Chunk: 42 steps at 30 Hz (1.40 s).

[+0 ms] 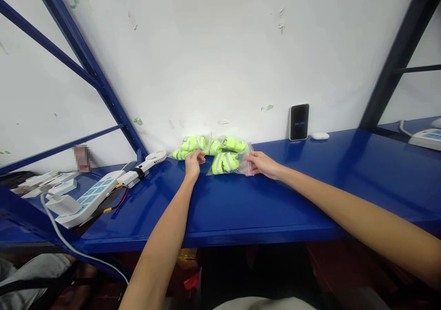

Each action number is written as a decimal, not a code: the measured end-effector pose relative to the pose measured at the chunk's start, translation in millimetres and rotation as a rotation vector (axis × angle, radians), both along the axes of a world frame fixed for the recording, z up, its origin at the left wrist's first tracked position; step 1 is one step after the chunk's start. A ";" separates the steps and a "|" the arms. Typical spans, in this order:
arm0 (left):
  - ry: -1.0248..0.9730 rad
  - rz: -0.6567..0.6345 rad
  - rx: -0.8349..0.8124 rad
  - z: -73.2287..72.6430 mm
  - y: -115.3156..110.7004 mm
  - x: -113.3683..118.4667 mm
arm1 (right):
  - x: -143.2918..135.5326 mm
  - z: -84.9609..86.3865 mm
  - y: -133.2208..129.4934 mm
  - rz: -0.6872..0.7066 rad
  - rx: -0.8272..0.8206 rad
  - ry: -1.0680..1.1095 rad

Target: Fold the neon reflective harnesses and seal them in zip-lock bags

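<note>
Several clear plastic bags with bright yellow-green, silver-striped items lie together near the wall. The front bag has its red-edged end toward the right, and my right hand pinches that end between thumb and fingers. Behind it sits another bag. My left hand is beside the left bag, at its front edge, with fingers curled inward; whether it grips anything is hidden by the hand's back.
On the blue table, a phone-like device stands upright at the wall beside a small white case. To the left are a white fan, a power strip, cables and a blue metal frame.
</note>
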<state>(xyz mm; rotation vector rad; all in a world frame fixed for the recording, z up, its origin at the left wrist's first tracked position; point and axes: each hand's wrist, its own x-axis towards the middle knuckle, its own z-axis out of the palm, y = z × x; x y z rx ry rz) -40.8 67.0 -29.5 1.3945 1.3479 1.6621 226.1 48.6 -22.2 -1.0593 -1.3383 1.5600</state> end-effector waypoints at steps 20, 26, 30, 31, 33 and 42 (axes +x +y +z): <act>0.947 -0.390 0.401 2.9 -40.1 70.5 | 0.8 -6.2 -1.3 0.179 0.208 -0.198; 0.859 -0.304 0.389 1.1 -44.3 68.1 | 5.7 -4.5 -2.3 0.313 0.386 -0.283; 0.928 -0.240 0.365 2.9 -48.9 71.5 | 16.2 0.5 0.3 0.509 0.494 -0.257; 0.943 -0.236 0.359 3.7 -49.3 72.2 | 18.5 1.2 1.5 0.549 0.482 -0.234; 0.957 -0.256 0.355 5.0 -48.8 73.2 | 20.8 0.3 4.4 0.567 0.404 -0.173; 0.988 -0.364 0.343 4.7 -41.8 74.6 | 6.9 -10.9 6.8 0.257 0.295 -0.215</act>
